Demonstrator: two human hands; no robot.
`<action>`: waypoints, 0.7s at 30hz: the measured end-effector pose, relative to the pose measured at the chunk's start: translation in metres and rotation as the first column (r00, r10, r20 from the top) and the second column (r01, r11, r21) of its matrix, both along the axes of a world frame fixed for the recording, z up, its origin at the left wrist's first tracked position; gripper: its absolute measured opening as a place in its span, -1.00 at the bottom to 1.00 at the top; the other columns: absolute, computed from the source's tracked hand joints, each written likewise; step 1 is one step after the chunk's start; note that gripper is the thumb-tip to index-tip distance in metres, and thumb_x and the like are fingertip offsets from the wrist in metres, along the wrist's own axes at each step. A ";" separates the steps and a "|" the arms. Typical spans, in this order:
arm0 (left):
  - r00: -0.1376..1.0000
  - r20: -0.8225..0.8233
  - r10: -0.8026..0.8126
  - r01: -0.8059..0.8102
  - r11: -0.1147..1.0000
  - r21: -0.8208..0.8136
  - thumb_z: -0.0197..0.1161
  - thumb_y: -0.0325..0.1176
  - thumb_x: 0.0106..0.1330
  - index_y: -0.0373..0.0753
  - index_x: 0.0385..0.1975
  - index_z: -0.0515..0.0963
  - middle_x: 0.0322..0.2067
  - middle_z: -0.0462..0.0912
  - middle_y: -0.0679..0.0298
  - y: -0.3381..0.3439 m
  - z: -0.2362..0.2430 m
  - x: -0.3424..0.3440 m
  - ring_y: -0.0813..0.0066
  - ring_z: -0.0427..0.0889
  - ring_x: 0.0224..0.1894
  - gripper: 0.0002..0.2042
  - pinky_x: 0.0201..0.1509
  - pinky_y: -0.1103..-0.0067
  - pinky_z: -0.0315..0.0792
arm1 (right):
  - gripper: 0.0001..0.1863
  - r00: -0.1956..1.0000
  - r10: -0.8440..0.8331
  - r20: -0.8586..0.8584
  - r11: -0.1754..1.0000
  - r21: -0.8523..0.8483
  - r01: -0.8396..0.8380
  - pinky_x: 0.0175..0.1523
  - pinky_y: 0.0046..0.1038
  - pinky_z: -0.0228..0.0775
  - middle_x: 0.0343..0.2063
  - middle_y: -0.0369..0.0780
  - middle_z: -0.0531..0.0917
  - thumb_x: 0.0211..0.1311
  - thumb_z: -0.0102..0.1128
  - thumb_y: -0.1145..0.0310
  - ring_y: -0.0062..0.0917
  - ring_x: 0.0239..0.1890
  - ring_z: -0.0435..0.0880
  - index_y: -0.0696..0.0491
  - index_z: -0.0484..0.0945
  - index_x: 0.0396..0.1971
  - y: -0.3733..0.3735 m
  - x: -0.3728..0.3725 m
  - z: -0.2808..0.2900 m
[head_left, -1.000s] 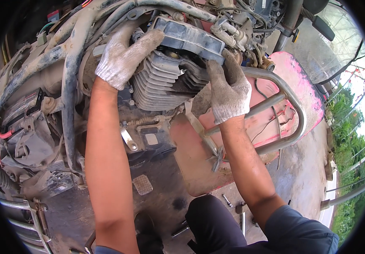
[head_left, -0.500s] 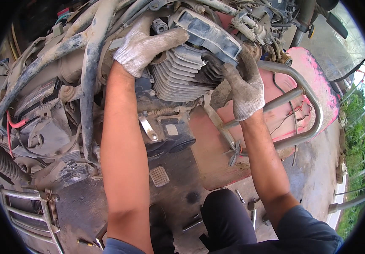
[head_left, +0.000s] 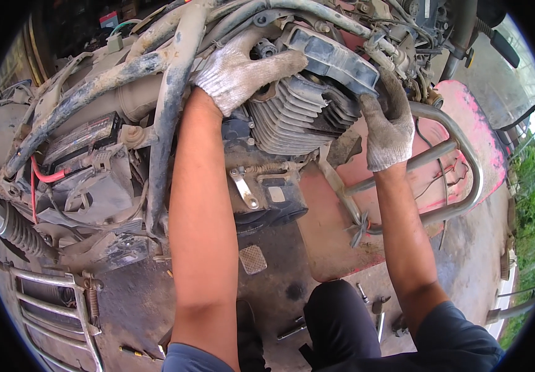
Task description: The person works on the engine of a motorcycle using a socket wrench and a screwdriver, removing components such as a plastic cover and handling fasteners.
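Observation:
A dark, dusty cylinder head cover [head_left: 332, 60] lies over the upper end of a finned engine cylinder [head_left: 287, 118]. My left hand [head_left: 237, 75], in a soiled white knit glove, is at the cover's left end, its thumb stretched along the near edge. Around the right end curls my gloved right hand [head_left: 389, 127], thumb on the near corner and fingers on the far side. Both hands are closed on the cover; the far fingertips of the left one are hidden. Dark shadow fills the gap between cover and fins at the right.
Muddy frame tubes [head_left: 171, 118] cross the left side, beside a battery [head_left: 84, 137] with a red cable. A bent metal bar [head_left: 475, 167] stands before a pink panel [head_left: 335, 204] at right. Below lie a hammer [head_left: 379, 310], a socket tool [head_left: 292, 328] and a screwdriver [head_left: 132, 351].
The whole scene has shifted right and slightly down in the picture. Both hands keep their hold on the cover, which shows little movement against the cylinder.

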State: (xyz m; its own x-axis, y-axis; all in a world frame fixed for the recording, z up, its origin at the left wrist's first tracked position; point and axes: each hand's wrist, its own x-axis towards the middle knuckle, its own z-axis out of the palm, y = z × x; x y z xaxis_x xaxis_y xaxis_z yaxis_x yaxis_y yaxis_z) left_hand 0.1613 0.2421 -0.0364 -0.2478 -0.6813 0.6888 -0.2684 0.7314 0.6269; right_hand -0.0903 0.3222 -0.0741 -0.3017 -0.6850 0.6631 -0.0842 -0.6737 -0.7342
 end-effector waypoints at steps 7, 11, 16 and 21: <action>0.991 -0.125 -0.050 0.055 0.998 0.038 0.54 0.11 0.14 -0.29 0.22 0.59 -0.13 0.76 0.11 0.005 0.001 -0.008 0.48 0.68 -0.13 -0.27 0.01 0.48 0.57 | -0.42 0.999 0.015 -0.048 0.998 -0.056 -0.017 0.41 -0.40 0.25 0.28 -0.15 0.48 0.32 0.27 0.61 -0.44 0.31 0.45 0.17 0.38 0.34 -0.009 -0.009 -0.005; 0.994 -0.100 -0.045 0.051 0.997 0.064 0.41 -0.11 0.30 -0.31 0.17 0.59 -0.05 0.74 0.08 0.013 0.001 -0.009 0.37 0.64 0.04 -0.47 0.22 0.45 0.45 | -0.34 0.990 -0.067 -0.124 0.995 -0.081 0.057 0.40 -0.38 0.34 0.35 -0.12 0.42 0.41 0.22 0.57 -0.42 0.37 0.41 0.18 0.20 0.45 -0.011 -0.002 -0.009; 0.982 -0.171 -0.082 0.083 0.997 -0.001 0.41 0.00 0.33 -0.29 0.20 0.60 0.02 0.72 0.16 -0.003 -0.012 -0.005 0.52 0.62 0.05 -0.43 0.20 0.53 0.46 | -0.30 0.991 -0.037 -0.125 0.997 -0.068 0.029 0.36 -0.39 0.38 0.28 -0.10 0.47 0.34 0.33 0.54 -0.41 0.31 0.47 0.19 0.22 0.41 -0.004 0.001 -0.001; 0.586 -0.759 -0.284 0.539 0.836 0.103 0.17 -0.32 0.49 -0.41 0.25 0.51 0.15 0.62 0.16 -0.028 -0.032 -0.001 0.35 0.56 0.21 -0.59 0.37 0.44 0.37 | -0.27 0.962 -0.205 -0.181 0.977 -0.102 0.189 0.26 -0.37 0.47 0.12 -0.09 0.56 0.13 0.55 0.50 -0.42 0.14 0.57 0.21 0.33 0.26 -0.013 0.010 0.007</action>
